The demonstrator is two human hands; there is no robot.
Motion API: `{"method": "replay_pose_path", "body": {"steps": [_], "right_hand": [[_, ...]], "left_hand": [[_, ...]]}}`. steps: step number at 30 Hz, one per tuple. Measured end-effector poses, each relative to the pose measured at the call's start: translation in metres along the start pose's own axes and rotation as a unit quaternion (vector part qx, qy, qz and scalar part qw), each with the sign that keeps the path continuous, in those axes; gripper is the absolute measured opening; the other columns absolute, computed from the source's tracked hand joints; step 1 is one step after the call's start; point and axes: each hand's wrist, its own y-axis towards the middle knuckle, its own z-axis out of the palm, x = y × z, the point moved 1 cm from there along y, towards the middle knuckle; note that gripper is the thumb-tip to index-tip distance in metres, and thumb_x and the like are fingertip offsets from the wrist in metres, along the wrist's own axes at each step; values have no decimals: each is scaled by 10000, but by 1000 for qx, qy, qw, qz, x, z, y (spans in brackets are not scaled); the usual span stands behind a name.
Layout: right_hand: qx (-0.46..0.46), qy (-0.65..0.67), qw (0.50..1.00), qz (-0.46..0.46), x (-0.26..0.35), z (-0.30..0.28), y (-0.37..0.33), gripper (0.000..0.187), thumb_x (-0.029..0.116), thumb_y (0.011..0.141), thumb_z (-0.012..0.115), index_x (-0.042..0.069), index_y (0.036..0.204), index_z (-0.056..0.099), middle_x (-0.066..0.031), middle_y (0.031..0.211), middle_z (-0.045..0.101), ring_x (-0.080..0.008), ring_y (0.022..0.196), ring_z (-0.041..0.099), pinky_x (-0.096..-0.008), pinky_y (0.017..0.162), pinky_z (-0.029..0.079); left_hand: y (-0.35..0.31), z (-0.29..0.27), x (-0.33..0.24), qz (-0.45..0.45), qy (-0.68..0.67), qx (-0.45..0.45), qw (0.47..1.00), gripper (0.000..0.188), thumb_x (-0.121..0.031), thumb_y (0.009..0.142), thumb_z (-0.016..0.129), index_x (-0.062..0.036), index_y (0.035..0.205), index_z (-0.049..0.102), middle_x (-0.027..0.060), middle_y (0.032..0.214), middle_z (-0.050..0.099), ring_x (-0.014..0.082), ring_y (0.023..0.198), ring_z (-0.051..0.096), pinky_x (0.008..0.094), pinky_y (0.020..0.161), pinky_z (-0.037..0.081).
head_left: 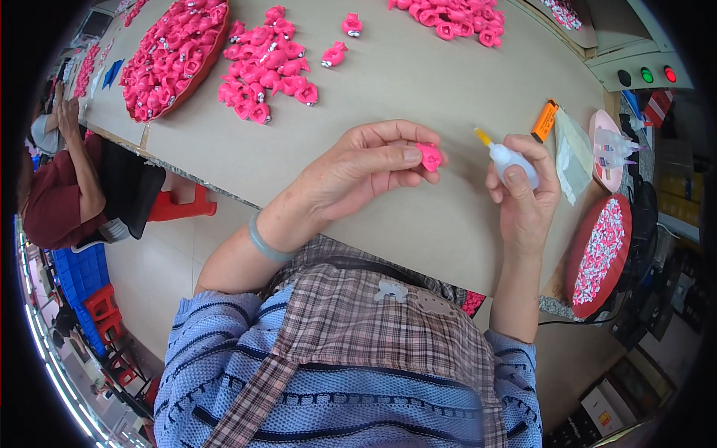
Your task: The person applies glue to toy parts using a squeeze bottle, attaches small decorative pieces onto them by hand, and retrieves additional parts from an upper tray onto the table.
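Between the thumb and fingers of my left hand (366, 160) is a small pink plastic figure part (429, 157), held over the table. My right hand (529, 183) grips a small white squeeze bottle (514, 164) with a yellow nozzle, its tip pointing up and left toward the pink part but apart from it. Beyond my left hand lies a loose pile of similar pink figures (265, 63), with two single ones (334, 54) beside it. My fingers hide some of the held part.
A red tray heaped with pink figures (175, 56) stands at far left; another pink pile (455, 19) lies at the back. On the right are an orange cutter (545, 119), a pink dish with bottles (606, 157) and a red tray of small pieces (600, 254). Another person (63, 187) sits at left.
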Motion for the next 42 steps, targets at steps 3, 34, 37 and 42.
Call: {"method": "replay_pose_path", "body": {"steps": [3,34,37,42], "right_hand": [[-37,25,999,-24,2,5,-4,335,41,855,642,-19,1154,504,-124,963,590,-107,646,562,-197,501,421],[-82,-287,920,-252,6,15,-17,444,273,917,605,-78,1179,525,-174,876,655,-208,744,672,-268,611,527],[-80,-291,920,-250,6,15,-18,441,270,914,609,-78,1173,528,-177,884,655,-213,746,674,-271,612,530],[-80,-293,917,-258,5,13,-18,438,265,908,617,-81,1162,529,-187,925,650,-222,744,676,-277,610,533]], "left_hand": [[1,1,3,1,2,-7,1000,260,-91,921,554,12,1160,558,142,1064,632,165,929,643,237,775,540],[3,3,9,21,26,-13,999,226,-92,929,542,12,1124,588,178,1091,619,189,965,642,277,871,532],[3,3,10,22,30,-17,999,229,-97,931,543,12,1128,584,176,1091,618,188,963,642,273,867,534],[3,2,11,21,17,-10,1000,215,-82,925,554,7,1120,574,172,1092,617,209,977,644,284,878,539]]}}
